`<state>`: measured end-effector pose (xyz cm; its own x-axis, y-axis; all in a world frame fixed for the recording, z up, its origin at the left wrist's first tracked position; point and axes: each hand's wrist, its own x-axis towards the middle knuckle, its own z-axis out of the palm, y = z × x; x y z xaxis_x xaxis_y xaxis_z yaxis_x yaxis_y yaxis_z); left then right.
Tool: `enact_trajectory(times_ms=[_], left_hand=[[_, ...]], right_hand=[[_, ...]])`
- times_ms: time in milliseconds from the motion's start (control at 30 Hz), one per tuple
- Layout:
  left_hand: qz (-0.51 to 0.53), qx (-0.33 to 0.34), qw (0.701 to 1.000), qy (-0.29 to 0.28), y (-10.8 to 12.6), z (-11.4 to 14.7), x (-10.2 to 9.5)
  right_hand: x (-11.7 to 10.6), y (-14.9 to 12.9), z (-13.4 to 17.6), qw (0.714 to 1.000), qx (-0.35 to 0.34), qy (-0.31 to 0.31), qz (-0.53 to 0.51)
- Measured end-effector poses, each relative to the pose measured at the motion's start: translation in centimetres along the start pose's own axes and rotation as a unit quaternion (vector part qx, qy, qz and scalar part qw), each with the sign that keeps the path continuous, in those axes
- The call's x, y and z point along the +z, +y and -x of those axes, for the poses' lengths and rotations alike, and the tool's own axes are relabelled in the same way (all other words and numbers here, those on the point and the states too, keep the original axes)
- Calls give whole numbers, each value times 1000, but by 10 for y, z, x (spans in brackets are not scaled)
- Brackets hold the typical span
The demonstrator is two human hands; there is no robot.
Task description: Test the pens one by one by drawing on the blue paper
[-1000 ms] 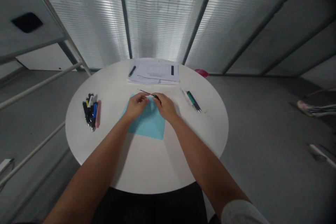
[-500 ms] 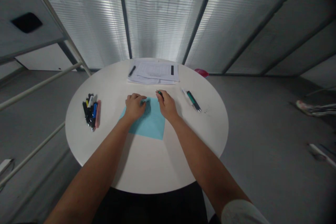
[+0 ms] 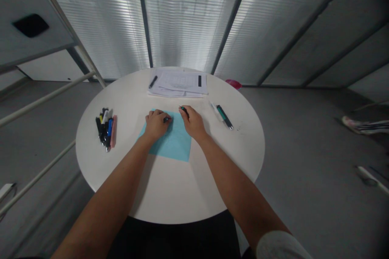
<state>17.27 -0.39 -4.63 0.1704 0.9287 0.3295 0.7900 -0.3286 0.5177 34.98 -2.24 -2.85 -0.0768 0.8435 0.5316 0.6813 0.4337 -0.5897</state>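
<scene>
A light blue sheet of paper (image 3: pixel 174 145) lies on the round white table (image 3: pixel 170 194). My left hand (image 3: pixel 156 124) rests over the sheet's upper left part, its fingertips closed on a small dark piece (image 3: pixel 166 119) that is mostly hidden by them. Just to the right, above the sheet's upper right corner, my right hand (image 3: pixel 193 122) is closed around a dark pen (image 3: pixel 183 109) with a bit of green on it. The pen's tip end pokes out at the upper left of the fingers; its rest is covered by the hand.
Several pens and markers (image 3: pixel 105 128) lie in a heap at the left. A green-and-black pen (image 3: pixel 224 116) and a white pen (image 3: pixel 215 110) lie at the right. Printed papers (image 3: pixel 179 83) with a black pen (image 3: pixel 153 82) on them are at the back. White rails (image 3: pixel 45 97) run left of the table.
The fingers of my left hand have drawn closer together, and the small dark piece now shows between them. My right hand has shifted slightly left and down with the pen.
</scene>
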Motion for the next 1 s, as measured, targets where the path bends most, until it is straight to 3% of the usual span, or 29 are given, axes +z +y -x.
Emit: enact_trajectory(times_ms=[267,433,600,833,1000], left_hand=[[53,-7,998,29,4,-1,-3],[165,-22,985,38,9,-3,-10],[331,-59,940,51,11,-5,-8],[452,-147,878,56,21,-7,-14],[577,-196,793,4,23,-6,-20]], right_hand=[[2,1,0,1000,-6,-11,19],[2,1,1,1000,-15,-12,22],[1,0,1,1000,-10,-19,22],[2,2,2,999,-17,-27,26],[2,3,2,999,-19,-37,25]])
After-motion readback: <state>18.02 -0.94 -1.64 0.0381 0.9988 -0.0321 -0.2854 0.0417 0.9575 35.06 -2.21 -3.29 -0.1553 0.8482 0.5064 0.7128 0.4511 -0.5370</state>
